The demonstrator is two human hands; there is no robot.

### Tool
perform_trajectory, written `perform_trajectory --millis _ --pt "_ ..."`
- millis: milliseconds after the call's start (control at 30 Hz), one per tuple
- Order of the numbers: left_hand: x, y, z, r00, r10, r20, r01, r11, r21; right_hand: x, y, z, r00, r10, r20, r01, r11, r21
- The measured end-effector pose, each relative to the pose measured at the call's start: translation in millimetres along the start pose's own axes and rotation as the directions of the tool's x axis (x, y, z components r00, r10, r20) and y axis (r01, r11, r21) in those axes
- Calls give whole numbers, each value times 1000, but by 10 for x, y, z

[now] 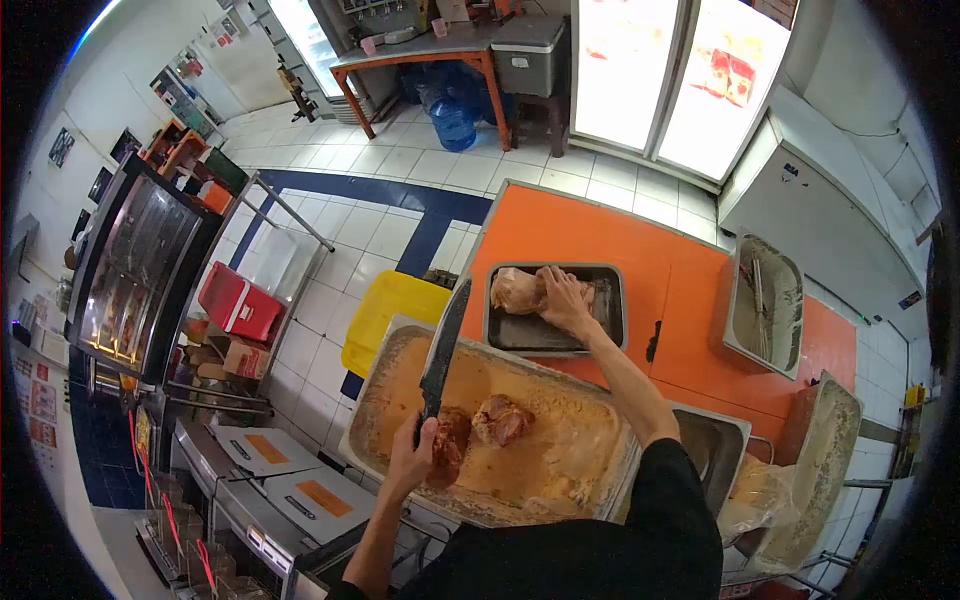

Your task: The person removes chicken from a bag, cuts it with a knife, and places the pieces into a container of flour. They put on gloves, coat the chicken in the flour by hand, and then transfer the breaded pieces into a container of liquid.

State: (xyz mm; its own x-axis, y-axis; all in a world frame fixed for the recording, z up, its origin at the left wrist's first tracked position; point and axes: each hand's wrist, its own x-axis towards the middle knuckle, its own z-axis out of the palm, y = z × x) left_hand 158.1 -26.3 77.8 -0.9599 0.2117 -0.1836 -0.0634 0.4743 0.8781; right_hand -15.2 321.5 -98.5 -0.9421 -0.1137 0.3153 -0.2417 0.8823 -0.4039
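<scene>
Black sleeves fill the bottom of the frame, and from them both bare forearms reach up. Low and left of centre, the left hand (410, 462) has its fingers clamped round the handle of a long dark knife (443, 345), whose blade points up and slightly right over the rim of a large metal pan (560, 375) of tan breading. Two breaded meat pieces lie in that pan: one (449, 445) touching the left hand, the other (500, 419) just beside it to the right. Further up, at the centre of the frame, the right hand (565, 300) rests with fingers spread apart on a pale raw chicken piece (517, 291) in a smaller dark tray (612, 320) on the orange counter (580, 230). Right of that sits an empty-looking steel bin (765, 300). Beyond, at the top, stand blue water jugs (452, 112) under a table
</scene>
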Motion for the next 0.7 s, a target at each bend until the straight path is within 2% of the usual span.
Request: perform_trajectory --millis 33,100,233,300,367,433,500,533,600,700 --pt "38 -35 22 1000 1 7 -1 1000 -2 -82 16 -81 1000 6 1 -6 1000 -4" --pt "104 -120 97 991 -53 122 67 991 -115 -266 25 -239 994 67 81 -79 984 159" --pt "190 36 280 992 -26 127 37 995 -89 -663 206 -102 987 15 159 -46 980 193" --pt "229 150 318 988 -30 152 34 999 -22 -819 186 -109 960 -107 260 143 981 -127" --pt "202 217 355 988 -10 153 16 999 -32 -879 76 -152 960 -65 274 113 980 -164" --pt "145 343 404 998 -21 51 22 1000 -7 -826 -78 -235 961 -21 275 79 977 -200" --pt "102 320 418 997 14 73 -12 1000 -20 -705 -201 -267 929 -18 370 110 967 -229" --pt "81 279 419 995 43 93 -40 998 -41 -637 -231 -201 934 -22 358 109 969 -223" --pt "26 103 439 993 51 110 -44 997 -62 -452 -270 -48 841 119 528 -2 976 -216" --pt "-123 142 460 997 4 78 3 996 -94 -306 -306 5 818 106 565 16 978 -207"
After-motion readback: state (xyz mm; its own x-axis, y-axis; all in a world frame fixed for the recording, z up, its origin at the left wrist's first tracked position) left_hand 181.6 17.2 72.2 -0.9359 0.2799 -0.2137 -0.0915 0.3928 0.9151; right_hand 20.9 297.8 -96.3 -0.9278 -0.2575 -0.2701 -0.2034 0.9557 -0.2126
